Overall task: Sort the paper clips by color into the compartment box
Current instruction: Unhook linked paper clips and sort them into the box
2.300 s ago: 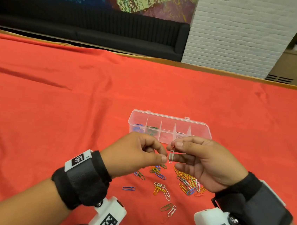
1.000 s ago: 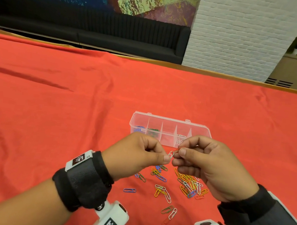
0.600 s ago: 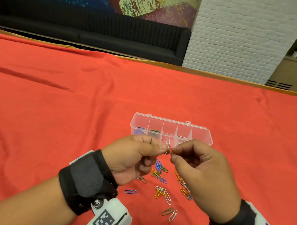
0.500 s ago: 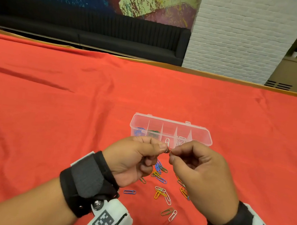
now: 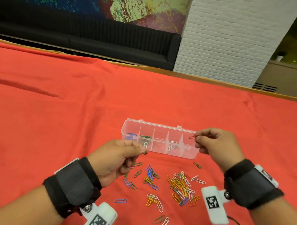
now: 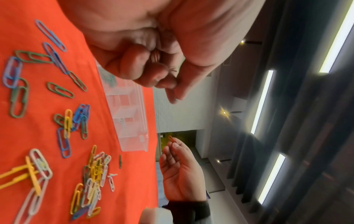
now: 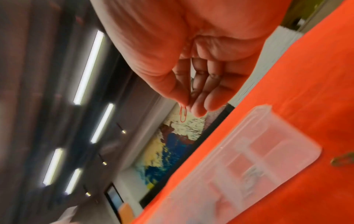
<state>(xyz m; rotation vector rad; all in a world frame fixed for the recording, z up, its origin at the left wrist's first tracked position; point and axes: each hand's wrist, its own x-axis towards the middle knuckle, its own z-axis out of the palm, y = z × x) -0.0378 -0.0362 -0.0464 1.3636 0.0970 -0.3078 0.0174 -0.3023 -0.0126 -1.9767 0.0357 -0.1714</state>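
A clear compartment box lies on the red cloth, with blue clips in its leftmost cell, green ones beside them and white ones in the fourth. My right hand pinches a red paper clip above the box's rightmost compartment; the same red clip hangs from my fingertips in the right wrist view. My left hand pinches a white paper clip just in front of the box's near wall. A scatter of mixed-colour clips lies on the cloth in front of the box.
The red cloth covers the whole table. Its far edge runs ahead, with a black sofa and a white brick column behind it. Loose clips spread between my two wrists.
My hands, joined at two linked clips, have come apart. The right hand carried the red clip right and up over the box's right end; the left hand kept the white clip.
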